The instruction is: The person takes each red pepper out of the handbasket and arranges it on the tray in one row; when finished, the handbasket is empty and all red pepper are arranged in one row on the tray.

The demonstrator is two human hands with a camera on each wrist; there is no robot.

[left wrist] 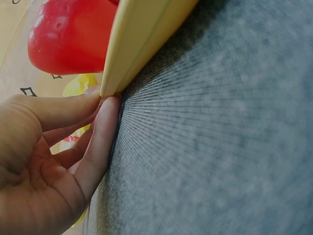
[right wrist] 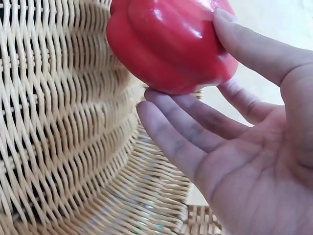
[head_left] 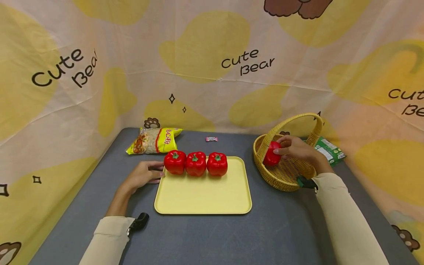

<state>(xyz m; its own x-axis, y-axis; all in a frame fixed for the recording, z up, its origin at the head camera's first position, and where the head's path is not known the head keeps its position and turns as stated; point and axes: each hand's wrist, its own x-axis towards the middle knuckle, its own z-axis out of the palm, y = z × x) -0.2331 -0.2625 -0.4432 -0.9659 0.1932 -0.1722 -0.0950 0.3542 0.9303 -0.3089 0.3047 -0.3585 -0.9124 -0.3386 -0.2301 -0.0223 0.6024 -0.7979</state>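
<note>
My right hand (head_left: 296, 149) holds a glossy red bell pepper (head_left: 272, 154) inside the wicker basket (head_left: 279, 183). In the right wrist view, thumb and fingers grip the bell pepper (right wrist: 171, 44) close to the woven wall. My left hand (head_left: 144, 175) is at the left edge of a yellow tray (head_left: 203, 198). The left wrist view has its thumb and fingers pinching the tray's rim (left wrist: 115, 73). Along the tray's back edge, three red bell peppers stand in a row: a left one (head_left: 175, 162), a middle one (head_left: 195, 164) and a right one (head_left: 216, 164).
A yellow-and-clear food bag (head_left: 154, 141) lies behind the tray at the left. One small pink wrapped candy (head_left: 211, 139) sits at the back. Partly behind the basket is a green packet (head_left: 329, 150). The basket's tall handle (head_left: 294, 118) arches over its opening.
</note>
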